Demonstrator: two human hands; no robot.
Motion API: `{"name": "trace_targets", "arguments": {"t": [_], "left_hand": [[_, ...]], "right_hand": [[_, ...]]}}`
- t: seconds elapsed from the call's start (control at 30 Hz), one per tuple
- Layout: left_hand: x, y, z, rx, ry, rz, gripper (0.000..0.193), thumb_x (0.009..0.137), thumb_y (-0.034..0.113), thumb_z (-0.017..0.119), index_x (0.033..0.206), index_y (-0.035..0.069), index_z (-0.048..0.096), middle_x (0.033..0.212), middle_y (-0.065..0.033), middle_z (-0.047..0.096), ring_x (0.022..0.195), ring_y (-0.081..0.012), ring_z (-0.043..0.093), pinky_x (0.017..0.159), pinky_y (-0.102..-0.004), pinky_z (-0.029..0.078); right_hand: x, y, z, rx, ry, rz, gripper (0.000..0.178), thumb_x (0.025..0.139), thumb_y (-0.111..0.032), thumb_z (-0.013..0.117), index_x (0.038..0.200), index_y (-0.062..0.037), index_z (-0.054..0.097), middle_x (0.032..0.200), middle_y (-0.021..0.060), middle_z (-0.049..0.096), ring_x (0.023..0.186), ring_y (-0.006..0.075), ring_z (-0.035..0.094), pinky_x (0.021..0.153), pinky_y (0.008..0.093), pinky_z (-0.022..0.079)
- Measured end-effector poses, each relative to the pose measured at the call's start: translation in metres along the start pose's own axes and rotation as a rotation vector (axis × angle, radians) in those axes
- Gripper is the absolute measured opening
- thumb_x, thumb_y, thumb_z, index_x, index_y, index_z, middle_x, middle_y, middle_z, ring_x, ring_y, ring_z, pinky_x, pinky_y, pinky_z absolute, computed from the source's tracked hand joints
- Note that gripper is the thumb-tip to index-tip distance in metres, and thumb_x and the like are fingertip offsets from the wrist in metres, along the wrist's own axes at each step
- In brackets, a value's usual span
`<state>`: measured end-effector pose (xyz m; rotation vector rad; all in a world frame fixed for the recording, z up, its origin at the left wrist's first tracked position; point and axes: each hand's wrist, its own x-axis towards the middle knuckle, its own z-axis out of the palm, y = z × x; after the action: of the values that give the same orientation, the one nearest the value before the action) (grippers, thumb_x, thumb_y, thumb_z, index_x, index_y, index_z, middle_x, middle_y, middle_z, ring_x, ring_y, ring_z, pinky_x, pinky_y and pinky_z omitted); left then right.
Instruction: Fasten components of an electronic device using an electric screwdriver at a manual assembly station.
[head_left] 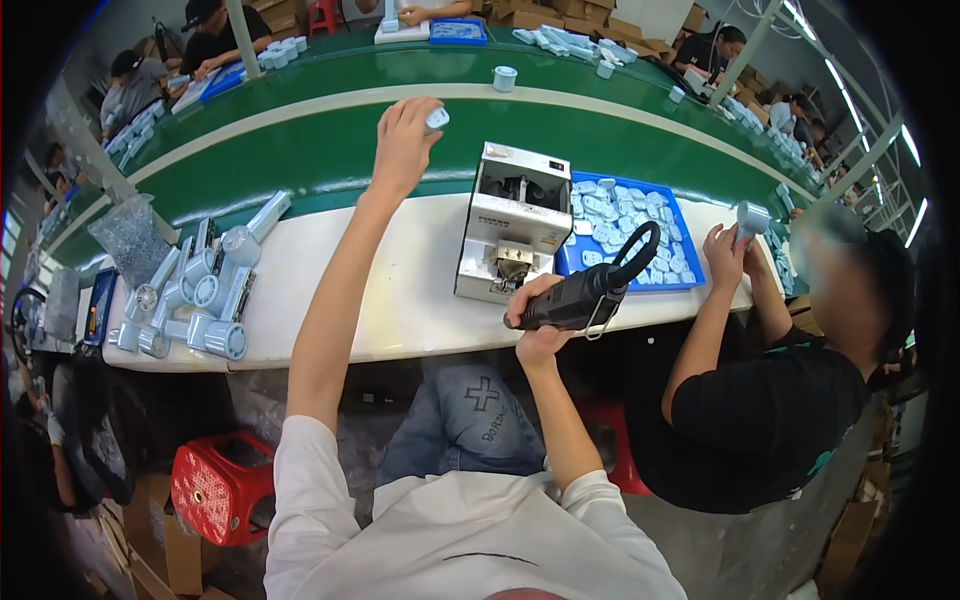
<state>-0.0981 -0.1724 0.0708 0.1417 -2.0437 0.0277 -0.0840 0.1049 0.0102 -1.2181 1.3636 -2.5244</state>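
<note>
Reaching out over the green conveyor belt [300, 165], my left hand [404, 140] has its fingers closed around a small light-blue plastic part [438, 119]. My right hand [540, 338] is wrapped round a black electric screwdriver [575, 300] with a thick black cable and a wire hanger loop. Its tip is hidden by my hand. Just beyond stands a metal screw feeder [515, 220] with an open top, on the white table [400, 280]. To its right, a blue tray [683, 215] holds many flat light-blue plastic pieces [625, 220].
Light-blue cylindrical parts [205, 290] are piled at the table's left, by a clear bag of small pieces [130, 235]. A light-blue round part [505, 78] stands on the belt. At right a co-worker [770, 400] holds another part [752, 218]. A red stool [215, 490] is at lower left.
</note>
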Motion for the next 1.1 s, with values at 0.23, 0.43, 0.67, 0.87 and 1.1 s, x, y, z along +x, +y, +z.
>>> {"name": "trace_targets", "arguments": {"t": [0.23, 0.43, 0.67, 0.87, 1.1], "left_hand": [[-0.003, -0.023, 0.044, -0.019, -0.267, -0.255, 0.052, 0.078, -0.003, 0.056, 0.127, 0.011, 0.047, 0.123, -0.0106, 0.053, 0.106, -0.0325, 0.054, 0.086, -0.0421, 0.046], [-0.025, -0.04, 0.025, -0.032, -0.303, -0.237, 0.047, 0.078, 0.004, 0.059, 0.124, 0.009, 0.051, 0.123, -0.0108, 0.054, 0.105, -0.0306, 0.056, 0.081, -0.0415, 0.05], [-0.09, -0.141, -0.069, 0.785, -0.834, -0.439, 0.044, 0.069, 0.041, 0.075, 0.089, 0.004, 0.064, 0.1, -0.0128, 0.062, 0.094, -0.0292, 0.061, 0.073, -0.0404, 0.053], [-0.136, -0.158, -0.127, 0.482, -0.666, -0.504, 0.041, 0.086, 0.031, 0.061, 0.116, 0.004, 0.051, 0.106, -0.0192, 0.061, 0.094, -0.0317, 0.062, 0.076, -0.042, 0.05], [-0.079, -0.046, -0.168, -0.135, -0.277, -0.581, 0.034, 0.089, 0.02, 0.06, 0.117, 0.004, 0.05, 0.097, -0.0146, 0.062, 0.09, -0.0226, 0.061, 0.08, -0.0306, 0.047]], "right_hand": [[0.006, 0.002, 0.008, -0.026, -0.022, -0.041, 0.068, 0.074, -0.066, 0.062, 0.09, -0.0023, 0.044, 0.063, 0.005, 0.047, 0.046, 0.0105, 0.045, 0.041, 0.0212, 0.034], [0.006, 0.004, 0.013, -0.016, -0.036, -0.034, 0.067, 0.074, -0.065, 0.063, 0.089, -0.0018, 0.045, 0.064, 0.0053, 0.048, 0.046, 0.0096, 0.045, 0.041, 0.0205, 0.034], [0.011, 0.001, 0.003, -0.062, -0.003, -0.037, 0.065, 0.075, -0.063, 0.063, 0.09, -0.0026, 0.045, 0.065, 0.0053, 0.049, 0.047, 0.0096, 0.046, 0.042, 0.0209, 0.034], [0.036, -0.012, -0.023, -0.053, 0.295, 0.095, 0.026, 0.086, -0.022, 0.066, 0.086, -0.0037, 0.048, 0.065, 0.0029, 0.05, 0.047, 0.0087, 0.046, 0.043, 0.0203, 0.034], [0.105, -0.034, -0.123, -0.881, 0.323, 0.185, 0.02, 0.074, -0.016, 0.076, 0.08, -0.0037, 0.061, 0.064, 0.0022, 0.058, 0.055, 0.0109, 0.054, 0.051, 0.027, 0.041]]}}
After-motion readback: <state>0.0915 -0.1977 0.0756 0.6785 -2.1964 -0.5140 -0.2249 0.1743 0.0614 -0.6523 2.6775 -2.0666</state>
